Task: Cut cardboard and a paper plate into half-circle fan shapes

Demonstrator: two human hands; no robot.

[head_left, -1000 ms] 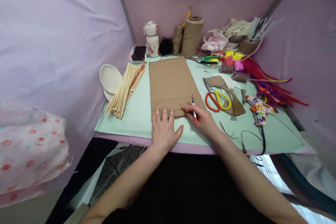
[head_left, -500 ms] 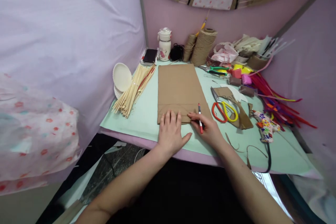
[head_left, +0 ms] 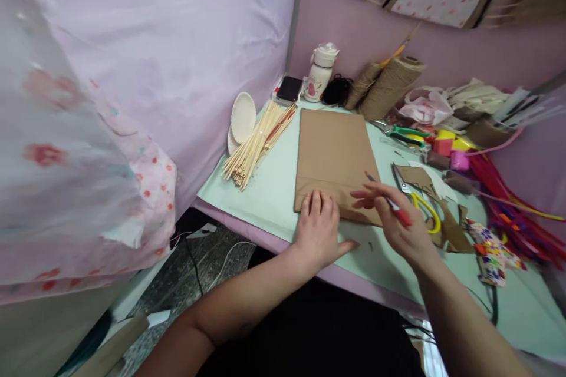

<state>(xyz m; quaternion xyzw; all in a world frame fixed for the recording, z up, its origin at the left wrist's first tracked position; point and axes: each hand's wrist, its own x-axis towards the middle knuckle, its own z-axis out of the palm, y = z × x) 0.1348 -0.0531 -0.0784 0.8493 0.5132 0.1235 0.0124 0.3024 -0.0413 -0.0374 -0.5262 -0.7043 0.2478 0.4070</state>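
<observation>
A brown cardboard sheet lies on the pale green table cover. My left hand rests on its lower left edge, fingers spread and the thumb pointing right over the cover. Above the sheet's lower right corner is my right hand, slightly blurred. It holds a red marker between thumb and fingers, the other fingers stretched to the left. Scissors with a yellow handle lie just beyond that hand, beside cardboard scraps.
Left of the sheet are wooden sticks and white oval dishes. Behind stand a white bottle and twine rolls. Pliers, clay packs and pipe cleaners lie to the right.
The view has turned left, so the table appears shifted right. My right hand has lifted off the cardboard's lower edge with the marker. My left hand remains on the sheet.
</observation>
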